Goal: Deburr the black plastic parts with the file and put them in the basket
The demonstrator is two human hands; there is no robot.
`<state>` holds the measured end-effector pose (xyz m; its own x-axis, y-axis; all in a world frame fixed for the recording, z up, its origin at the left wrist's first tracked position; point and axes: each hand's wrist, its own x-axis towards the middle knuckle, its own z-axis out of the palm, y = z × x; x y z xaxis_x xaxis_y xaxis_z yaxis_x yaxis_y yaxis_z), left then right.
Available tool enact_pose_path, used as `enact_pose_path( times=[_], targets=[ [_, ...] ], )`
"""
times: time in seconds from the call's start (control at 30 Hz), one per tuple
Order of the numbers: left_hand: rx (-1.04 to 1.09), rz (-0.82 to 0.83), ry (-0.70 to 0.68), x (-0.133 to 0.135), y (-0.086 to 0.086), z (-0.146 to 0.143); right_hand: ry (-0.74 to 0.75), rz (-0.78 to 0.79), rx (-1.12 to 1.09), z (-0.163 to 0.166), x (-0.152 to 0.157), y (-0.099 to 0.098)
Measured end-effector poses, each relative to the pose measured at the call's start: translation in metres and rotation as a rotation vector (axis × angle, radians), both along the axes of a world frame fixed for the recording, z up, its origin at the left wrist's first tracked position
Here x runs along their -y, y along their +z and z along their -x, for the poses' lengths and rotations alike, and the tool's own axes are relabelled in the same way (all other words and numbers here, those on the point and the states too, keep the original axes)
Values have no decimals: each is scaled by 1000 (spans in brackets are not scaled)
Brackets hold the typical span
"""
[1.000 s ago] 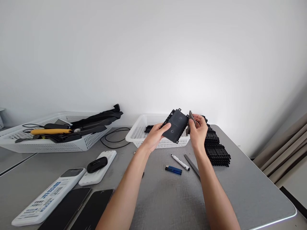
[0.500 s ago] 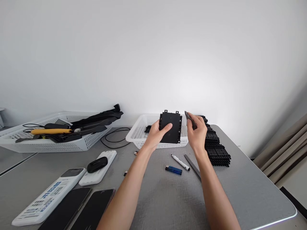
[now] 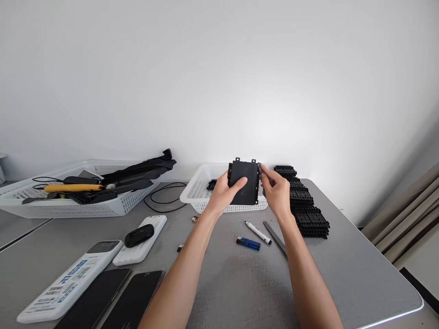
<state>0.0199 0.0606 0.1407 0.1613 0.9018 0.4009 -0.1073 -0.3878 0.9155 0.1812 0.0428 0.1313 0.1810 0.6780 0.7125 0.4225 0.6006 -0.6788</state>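
My left hand [image 3: 221, 194] is closed round a flat black plastic plate [image 3: 245, 183], its thumb lying across the face. The plate is held upright above the front of a white basket [image 3: 192, 198], with toothed sides and two small tabs at its top. In my right hand [image 3: 277, 189] is a small dark grey blade-like tool [image 3: 261, 169], pinched between the fingers; its exact kind is partly hidden. Its tip meets the plate's upper right edge. Stacks of black toothed plastic plates [image 3: 310, 221] stand to the right of this hand.
A white marker [image 3: 258, 232], a blue lighter [image 3: 248, 243] and a flat grey metal strip [image 3: 275, 237] lie below the hands. At left are a power bank [image 3: 70, 283], phones [image 3: 133, 297], a black case [image 3: 139, 235] and a loaded white basket [image 3: 113, 209].
My right hand has moved left with the grey tool, from apart beside the plate to touching its right edge. My left hand and the plate have hardly moved.
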Motion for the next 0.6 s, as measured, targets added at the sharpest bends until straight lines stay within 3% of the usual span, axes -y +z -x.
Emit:
enact_pose_path(
  times=[0.13, 0.37, 0.6],
  targets=[
    [-59, -31, -9, 1, 1, 1, -89, -139, 105, 1, 0, 0],
    [-155, -103, 54, -2, -1, 4, -174, -86, 269, 3, 2, 2],
    [39, -54, 114, -10, -7, 0, -97, -42, 349, 5, 8, 4]
  ],
)
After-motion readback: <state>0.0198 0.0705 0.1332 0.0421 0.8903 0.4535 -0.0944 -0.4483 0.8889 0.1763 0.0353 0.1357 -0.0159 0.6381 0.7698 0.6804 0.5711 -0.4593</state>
